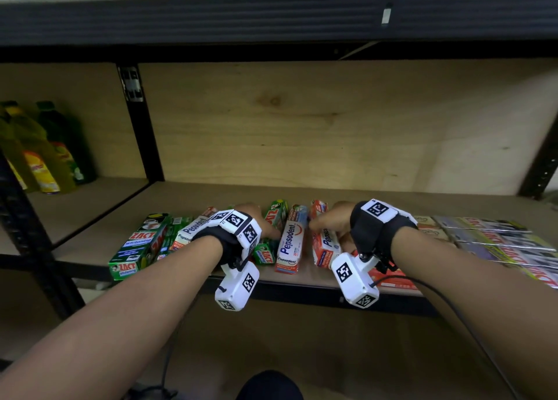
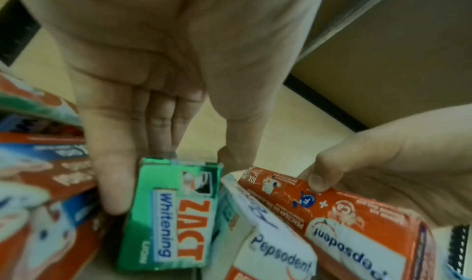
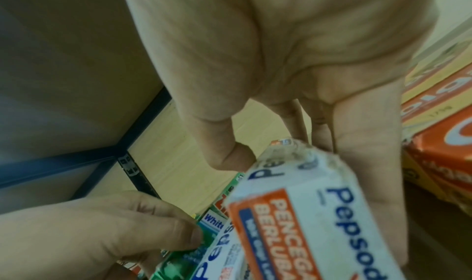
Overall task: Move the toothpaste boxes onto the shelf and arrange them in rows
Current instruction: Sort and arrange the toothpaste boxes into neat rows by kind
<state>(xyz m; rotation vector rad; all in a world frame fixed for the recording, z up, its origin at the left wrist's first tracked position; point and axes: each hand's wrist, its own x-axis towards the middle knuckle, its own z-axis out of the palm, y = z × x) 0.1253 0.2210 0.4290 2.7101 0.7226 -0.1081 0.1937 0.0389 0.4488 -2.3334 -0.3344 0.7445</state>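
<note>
Several toothpaste boxes lie in a loose row along the front of the wooden shelf (image 1: 377, 202). My left hand (image 1: 265, 227) pinches a green Zact whitening box (image 2: 173, 213) between fingers (image 2: 112, 193) and thumb. My right hand (image 1: 326, 226) grips an orange-and-white Pepsodent box (image 3: 306, 213), tilted on its edge, with the thumb (image 3: 227, 155) on one side and the fingers on the other. Another white Pepsodent box (image 1: 291, 239) lies flat between the two hands. More green Zact boxes (image 1: 139, 245) and a Pepsodent box (image 1: 193, 229) lie to the left.
Yellow and green bottles (image 1: 45, 152) stand in the neighbouring bay at far left, behind a black post (image 1: 142, 128). Flat printed packs (image 1: 498, 242) lie at the right of the shelf. A dark upper shelf beam (image 1: 271, 19) hangs overhead. The shelf's back half is bare wood.
</note>
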